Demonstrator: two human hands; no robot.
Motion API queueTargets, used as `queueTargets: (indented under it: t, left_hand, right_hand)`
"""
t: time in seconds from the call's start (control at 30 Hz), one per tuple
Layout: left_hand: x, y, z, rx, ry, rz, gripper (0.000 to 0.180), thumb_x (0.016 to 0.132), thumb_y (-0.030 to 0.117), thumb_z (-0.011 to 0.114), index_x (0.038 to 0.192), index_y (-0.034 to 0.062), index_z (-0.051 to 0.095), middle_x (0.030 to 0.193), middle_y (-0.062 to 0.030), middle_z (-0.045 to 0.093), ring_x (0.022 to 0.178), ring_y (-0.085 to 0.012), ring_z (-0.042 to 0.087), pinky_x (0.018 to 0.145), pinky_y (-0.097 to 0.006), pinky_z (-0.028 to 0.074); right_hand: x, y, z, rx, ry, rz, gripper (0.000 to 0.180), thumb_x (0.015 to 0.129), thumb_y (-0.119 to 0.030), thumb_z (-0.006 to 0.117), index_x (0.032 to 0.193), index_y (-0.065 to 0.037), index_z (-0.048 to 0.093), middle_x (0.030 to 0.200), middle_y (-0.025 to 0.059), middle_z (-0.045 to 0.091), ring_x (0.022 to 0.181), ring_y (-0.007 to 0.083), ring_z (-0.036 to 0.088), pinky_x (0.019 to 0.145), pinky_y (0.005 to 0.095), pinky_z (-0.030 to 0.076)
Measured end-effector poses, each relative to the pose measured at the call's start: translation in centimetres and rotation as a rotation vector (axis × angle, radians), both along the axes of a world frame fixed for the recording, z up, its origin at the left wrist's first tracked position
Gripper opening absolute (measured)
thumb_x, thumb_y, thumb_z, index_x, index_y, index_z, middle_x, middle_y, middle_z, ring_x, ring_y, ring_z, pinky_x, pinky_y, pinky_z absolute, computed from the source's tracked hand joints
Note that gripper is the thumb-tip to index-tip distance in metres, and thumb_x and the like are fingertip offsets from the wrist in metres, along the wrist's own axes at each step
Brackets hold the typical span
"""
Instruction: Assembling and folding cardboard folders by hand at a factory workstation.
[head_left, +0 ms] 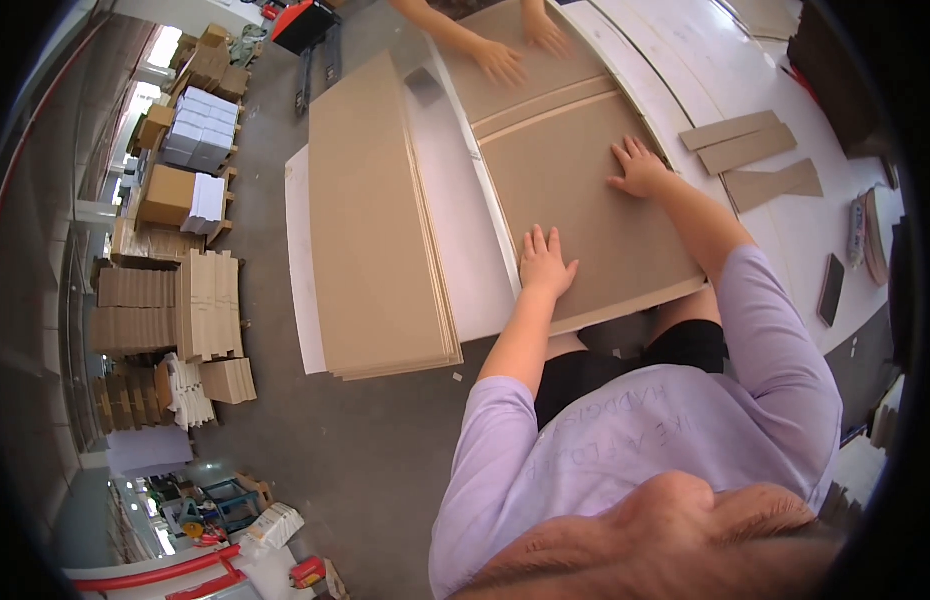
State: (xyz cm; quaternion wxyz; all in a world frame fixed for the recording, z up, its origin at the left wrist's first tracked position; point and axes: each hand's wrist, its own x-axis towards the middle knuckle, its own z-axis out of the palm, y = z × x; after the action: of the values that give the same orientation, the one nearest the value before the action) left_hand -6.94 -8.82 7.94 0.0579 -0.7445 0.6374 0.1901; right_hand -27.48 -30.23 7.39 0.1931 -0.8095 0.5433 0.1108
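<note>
Brown cardboard, likely light for its width and fairly stiff, makes up the wide sheet (600, 215) lying flat before me, its near edge just beyond my lap. I'd expect a smooth face that gives no grip and corners that crease easily, so I judge it best held by opposite edges. My left hand (547, 264) rests open near its left edge, my right hand (640, 168) open near the right, neither gripping anything. Beyond, a co-worker's hands (500, 65) press flat. Leftward lies a cardboard stack (370, 220); rightward, cardboard strips (748, 147) and a phone (831, 290).
</note>
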Motion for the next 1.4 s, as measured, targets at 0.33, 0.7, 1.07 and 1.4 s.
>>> queueTargets:
  t: [0.33, 0.7, 1.07, 1.4]
  left_hand:
    - [-1.7, 3.8, 0.4, -0.007, -0.238, -0.037, 0.09, 0.089, 0.06, 0.046, 0.149, -0.0013, 0.019, 0.155, -0.0214, 0.019, 0.144, -0.0311, 0.02, 0.117, -0.052, 0.009]
    - [1.1, 12.2, 1.2, -0.118, 0.102, -0.082, 0.078, 0.084, 0.049, 0.063, 0.144, 0.0081, 0.034, 0.149, -0.0223, 0.032, 0.143, -0.0338, 0.022, 0.115, -0.056, 0.015]
    - [3.3, 5.3, -7.4, -0.58, 0.629, 0.451, 0.075, 0.08, 0.003, 0.064, 0.145, -0.0012, 0.027, 0.149, -0.0245, 0.03, 0.139, -0.0365, 0.03, 0.112, -0.038, 0.03]
    - [-1.4, 4.1, -2.9, -0.48, 0.087, 0.356, 0.07, 0.09, 0.03, 0.057, 0.146, 0.0019, 0.028, 0.15, -0.0315, 0.017, 0.135, -0.0459, 0.03, 0.11, -0.047, 0.031]
  right_hand:
    - [-9.2, 17.6, -1.7, -0.32, -0.187, 0.16, 0.076, 0.089, -0.045, 0.052, 0.149, -0.008, 0.024, 0.156, 0.0163, 0.019, 0.146, 0.0302, 0.015, 0.118, 0.0416, 0.015]
    - [-16.3, 13.5, 2.2, -0.081, -0.873, -0.168, 0.07, 0.083, -0.027, 0.068, 0.143, -0.008, 0.038, 0.146, 0.0205, 0.039, 0.137, 0.0316, 0.036, 0.111, 0.0376, 0.031]
    - [-16.6, 8.7, -5.7, -0.056, -0.671, -0.153, 0.078, 0.082, -0.022, 0.057, 0.151, -0.018, 0.022, 0.152, 0.0145, 0.032, 0.142, 0.0254, 0.028, 0.117, 0.0436, 0.012]
    - [-16.4, 8.8, -4.2, -0.012, -0.708, -0.147, 0.078, 0.08, -0.019, 0.054, 0.151, -0.016, 0.022, 0.151, 0.0131, 0.035, 0.142, 0.0252, 0.027, 0.116, 0.046, 0.01]
